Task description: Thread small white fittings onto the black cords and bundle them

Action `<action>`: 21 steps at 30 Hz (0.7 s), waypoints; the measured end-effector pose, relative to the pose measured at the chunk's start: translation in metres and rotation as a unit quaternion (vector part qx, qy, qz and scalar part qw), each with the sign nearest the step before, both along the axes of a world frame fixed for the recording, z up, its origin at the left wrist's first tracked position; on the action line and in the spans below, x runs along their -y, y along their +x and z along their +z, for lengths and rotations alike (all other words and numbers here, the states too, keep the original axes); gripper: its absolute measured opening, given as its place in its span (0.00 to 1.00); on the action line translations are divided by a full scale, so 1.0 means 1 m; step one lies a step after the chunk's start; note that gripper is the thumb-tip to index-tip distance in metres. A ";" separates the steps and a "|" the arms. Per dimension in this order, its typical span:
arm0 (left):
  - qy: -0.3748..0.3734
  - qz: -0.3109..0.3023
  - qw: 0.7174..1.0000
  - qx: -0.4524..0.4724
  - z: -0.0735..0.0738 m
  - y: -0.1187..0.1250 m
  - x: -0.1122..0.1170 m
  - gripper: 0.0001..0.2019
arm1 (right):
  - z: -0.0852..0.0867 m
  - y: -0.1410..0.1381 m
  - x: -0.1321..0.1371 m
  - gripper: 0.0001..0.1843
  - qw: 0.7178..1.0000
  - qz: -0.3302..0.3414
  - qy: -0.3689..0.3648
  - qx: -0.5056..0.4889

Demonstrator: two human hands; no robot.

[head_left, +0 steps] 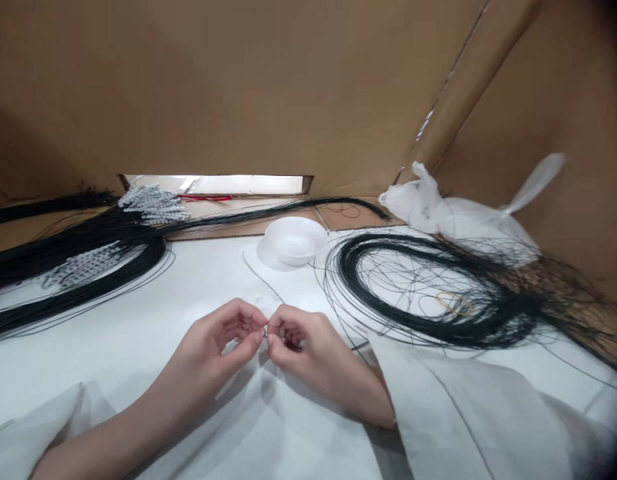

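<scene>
My left hand (227,339) and my right hand (308,343) meet over the white surface, thumbs and index fingertips pinched close together. A tiny pale piece shows between the fingertips, too small to name. One thin black cord (261,275) sticks out beyond my right index finger, its free end pointing up and left; dark strands also show by my right wrist. Both hands are closed in a pinch. What exactly the left fingertips grip is hidden. Just beyond the hands stands a shallow white bowl (296,241).
On the right lies a large looped coil of black cord (388,310) with a yellow band (454,304). Black cord bundles (63,240) with white-and-grey twisted ends (153,204) lie at left. A white plastic bag (458,213) sits back right. Cardboard walls (268,87) enclose the surface.
</scene>
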State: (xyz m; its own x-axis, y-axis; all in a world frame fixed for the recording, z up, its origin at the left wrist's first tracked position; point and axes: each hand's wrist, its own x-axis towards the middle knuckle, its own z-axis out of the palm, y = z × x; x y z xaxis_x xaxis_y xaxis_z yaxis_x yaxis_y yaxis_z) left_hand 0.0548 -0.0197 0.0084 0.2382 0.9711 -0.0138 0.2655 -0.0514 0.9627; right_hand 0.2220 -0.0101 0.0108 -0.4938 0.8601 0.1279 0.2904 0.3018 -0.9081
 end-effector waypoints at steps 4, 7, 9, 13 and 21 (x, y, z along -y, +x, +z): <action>-0.027 0.001 1.000 -0.005 0.000 0.000 -0.001 0.07 | 0.000 0.001 0.000 0.03 1.000 -0.017 -0.020 -0.006; -0.035 -0.007 0.999 -0.016 0.002 0.001 -0.001 0.09 | -0.001 0.001 0.000 0.03 0.999 -0.022 -0.027 -0.006; -0.023 -0.016 0.999 -0.017 0.002 0.001 -0.001 0.08 | -0.002 0.001 0.000 0.03 1.000 -0.017 -0.024 -0.007; 0.034 -0.032 0.999 -0.025 0.000 0.000 -0.001 0.07 | -0.001 0.002 0.000 0.02 1.000 -0.009 -0.002 -0.005; 0.020 -0.043 0.998 -0.034 0.003 0.000 0.001 0.08 | 0.001 0.002 0.000 0.04 0.999 -0.012 -0.012 -0.029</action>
